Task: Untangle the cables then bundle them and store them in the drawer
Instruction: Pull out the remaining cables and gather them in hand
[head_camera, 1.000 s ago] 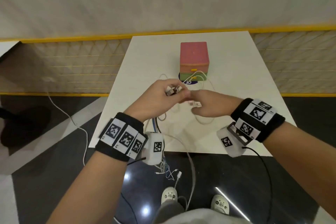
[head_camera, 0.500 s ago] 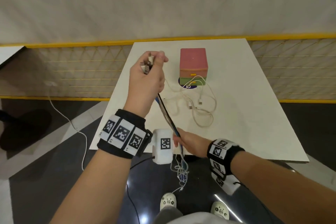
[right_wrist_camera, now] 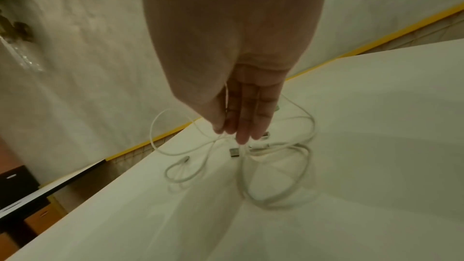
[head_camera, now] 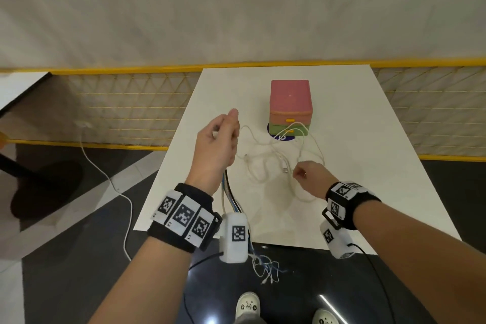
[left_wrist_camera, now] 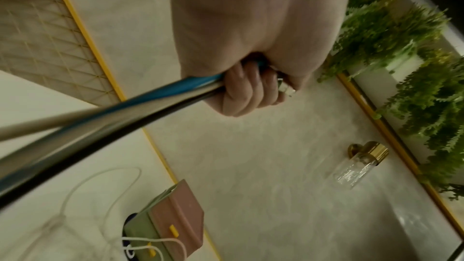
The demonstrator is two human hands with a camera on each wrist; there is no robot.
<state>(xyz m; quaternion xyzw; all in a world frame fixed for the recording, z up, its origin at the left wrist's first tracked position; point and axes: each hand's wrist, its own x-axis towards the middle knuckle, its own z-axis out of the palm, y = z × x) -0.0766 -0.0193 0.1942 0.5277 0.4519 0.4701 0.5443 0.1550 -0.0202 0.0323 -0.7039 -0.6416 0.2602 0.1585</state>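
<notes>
Several cables, blue, black and white, run taut from the left hand, whose fingers are curled tight round their plug ends, raised above the desk; their far ends dangle past the desk's near edge. The right hand reaches with near-straight fingers into the loose white cables; whether it pinches one, I cannot tell. The drawer box stands behind them, closed.

Bare forearms, no sleeves. Left hand and right hand: each wrist wears black wristband carrying white tags printed with black-and-white square markers. White camera pod with same marker hangs under each wrist; thin black cable trails from right pod. White shoes with small dark print.
</notes>
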